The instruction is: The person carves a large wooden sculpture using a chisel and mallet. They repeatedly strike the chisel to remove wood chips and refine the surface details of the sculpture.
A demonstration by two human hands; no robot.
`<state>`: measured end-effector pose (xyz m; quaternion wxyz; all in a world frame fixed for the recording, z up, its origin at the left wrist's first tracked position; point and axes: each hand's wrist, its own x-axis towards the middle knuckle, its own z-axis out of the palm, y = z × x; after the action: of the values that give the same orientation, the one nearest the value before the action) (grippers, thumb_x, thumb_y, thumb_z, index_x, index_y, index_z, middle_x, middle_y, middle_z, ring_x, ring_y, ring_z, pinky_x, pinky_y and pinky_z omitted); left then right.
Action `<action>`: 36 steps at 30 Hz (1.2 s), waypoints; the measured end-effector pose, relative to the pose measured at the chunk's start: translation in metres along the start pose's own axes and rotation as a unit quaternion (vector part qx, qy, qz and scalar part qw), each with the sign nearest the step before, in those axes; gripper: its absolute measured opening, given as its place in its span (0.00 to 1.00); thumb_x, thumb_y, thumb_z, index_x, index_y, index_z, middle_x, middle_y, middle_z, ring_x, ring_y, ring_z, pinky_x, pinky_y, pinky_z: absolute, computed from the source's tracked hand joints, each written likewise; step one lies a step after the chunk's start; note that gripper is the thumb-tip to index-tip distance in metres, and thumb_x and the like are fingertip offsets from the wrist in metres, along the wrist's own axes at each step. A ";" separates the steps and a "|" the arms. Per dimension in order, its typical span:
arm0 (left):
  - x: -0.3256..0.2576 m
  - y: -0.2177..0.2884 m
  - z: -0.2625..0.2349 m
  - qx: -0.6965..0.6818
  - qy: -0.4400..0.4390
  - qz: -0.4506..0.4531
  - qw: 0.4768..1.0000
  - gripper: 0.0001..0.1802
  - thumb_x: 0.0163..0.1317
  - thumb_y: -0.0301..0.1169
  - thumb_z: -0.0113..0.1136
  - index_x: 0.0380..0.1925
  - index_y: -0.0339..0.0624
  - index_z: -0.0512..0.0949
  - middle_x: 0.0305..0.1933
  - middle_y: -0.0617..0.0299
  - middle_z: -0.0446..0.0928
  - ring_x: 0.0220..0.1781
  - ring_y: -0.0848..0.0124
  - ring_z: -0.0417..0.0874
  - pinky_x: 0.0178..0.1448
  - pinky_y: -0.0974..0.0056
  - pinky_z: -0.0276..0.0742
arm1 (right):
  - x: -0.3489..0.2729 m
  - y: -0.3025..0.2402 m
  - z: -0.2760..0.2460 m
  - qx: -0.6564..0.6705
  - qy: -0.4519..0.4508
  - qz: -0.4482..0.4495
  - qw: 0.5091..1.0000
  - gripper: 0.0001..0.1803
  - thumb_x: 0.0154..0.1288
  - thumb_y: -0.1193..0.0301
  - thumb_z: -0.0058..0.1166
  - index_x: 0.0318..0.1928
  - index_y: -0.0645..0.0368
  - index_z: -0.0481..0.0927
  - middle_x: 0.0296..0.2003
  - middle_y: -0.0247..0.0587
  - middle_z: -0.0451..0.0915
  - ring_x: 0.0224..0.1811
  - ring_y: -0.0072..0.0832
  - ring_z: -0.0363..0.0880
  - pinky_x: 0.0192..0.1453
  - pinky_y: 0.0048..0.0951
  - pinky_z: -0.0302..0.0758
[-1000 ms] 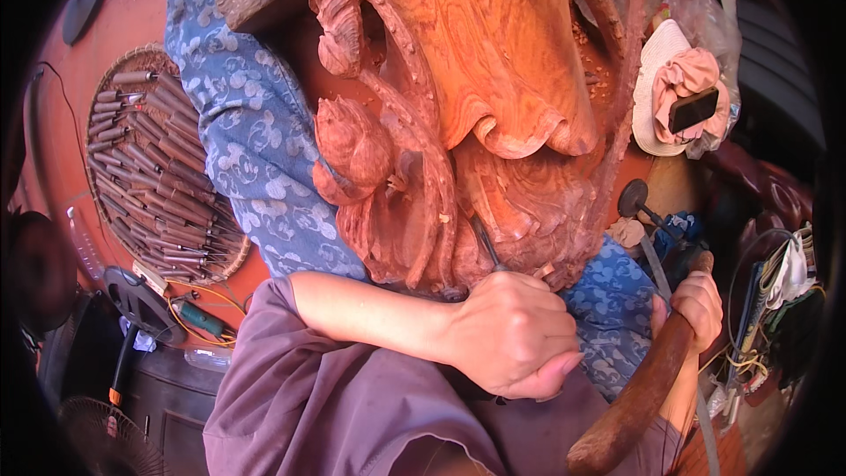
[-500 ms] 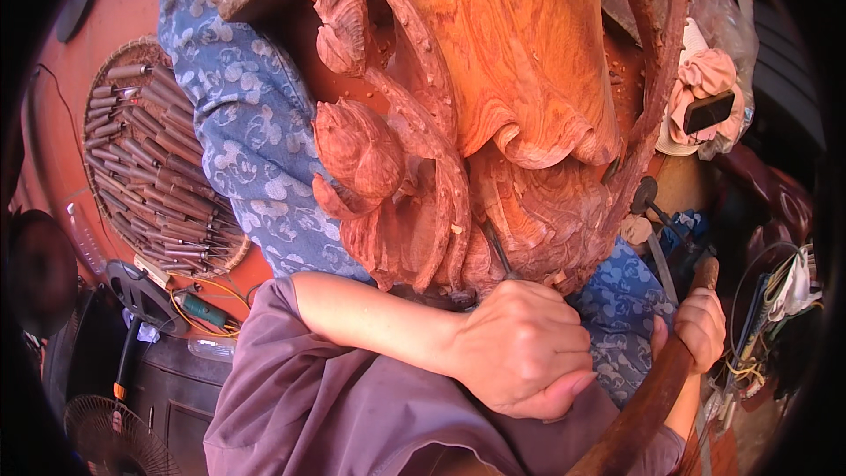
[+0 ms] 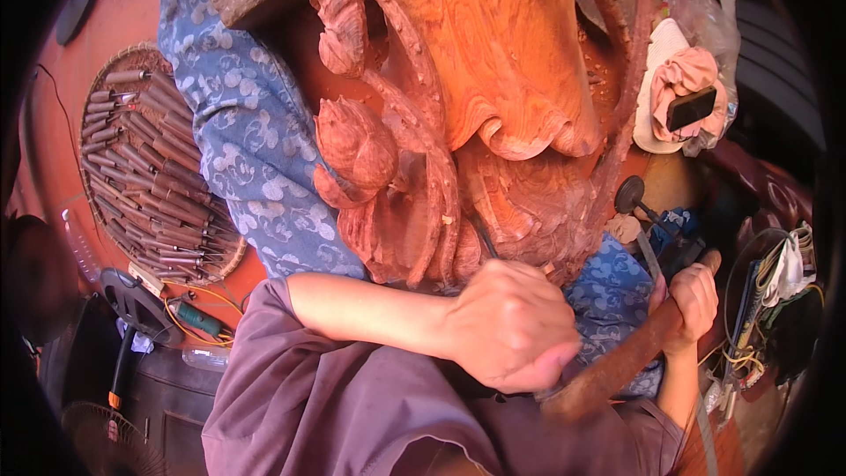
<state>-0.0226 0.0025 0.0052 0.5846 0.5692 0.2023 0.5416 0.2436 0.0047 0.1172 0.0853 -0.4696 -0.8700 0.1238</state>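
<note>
A large reddish wood carving (image 3: 529, 203) with a smooth orange-grained panel, curling stems and a carved bud stands between my legs. My left hand (image 3: 513, 326) is closed in a fist around a carving chisel (image 3: 486, 240). The chisel's thin dark shaft points into the lower part of the carving; its handle is hidden in the fist and its tip cannot be made out. At the right, my right hand (image 3: 694, 301) grips one end of a brown wooden mallet (image 3: 621, 357), long and club-like. The mallet's blurred thick end lies right by the lower side of my left fist.
Left of my leg, a round woven basket (image 3: 242, 257) holds many wooden-handled carving tools. Below it lie a green power tool (image 3: 198, 318) with a yellow cord and a fan (image 3: 110, 436). A dark phone (image 3: 691, 109) rests on pink cloth at the upper right, near cluttered cables (image 3: 749, 366).
The mallet's thick end has swung up and left to my left fist. My right hand has risen slightly. The carving appears shifted a little left in view, with the scene around it.
</note>
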 end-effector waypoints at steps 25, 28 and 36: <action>-0.003 -0.009 0.002 0.068 -0.020 0.027 0.997 0.09 0.55 0.31 0.52 0.17 0.44 0.74 0.19 0.64 0.67 0.18 0.65 0.70 0.22 0.61 0.65 | -0.007 0.000 -0.007 0.022 -0.018 0.009 1.000 0.17 0.46 0.84 0.66 0.30 0.60 0.69 0.22 0.42 0.73 0.22 0.40 0.73 0.32 0.40 0.75; 0.002 0.010 0.004 0.029 -0.051 0.064 0.996 0.10 0.55 0.31 0.53 0.17 0.45 0.74 0.19 0.65 0.66 0.20 0.65 0.71 0.23 0.62 0.65 | -0.004 0.002 -0.001 0.071 0.000 0.006 0.997 0.17 0.47 0.83 0.66 0.31 0.59 0.69 0.21 0.41 0.73 0.22 0.38 0.72 0.31 0.38 0.74; 0.001 -0.001 0.003 0.013 0.012 0.014 1.000 0.10 0.56 0.30 0.52 0.16 0.44 0.72 0.19 0.63 0.66 0.18 0.64 0.70 0.22 0.60 0.64 | 0.002 0.000 -0.005 0.098 -0.005 -0.009 0.995 0.18 0.46 0.83 0.68 0.32 0.59 0.70 0.22 0.41 0.73 0.23 0.38 0.73 0.31 0.40 0.75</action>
<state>-0.0189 0.0022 0.0055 0.5667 0.5732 0.2085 0.5539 0.2436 0.0075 0.1224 0.1277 -0.4508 -0.8581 0.2102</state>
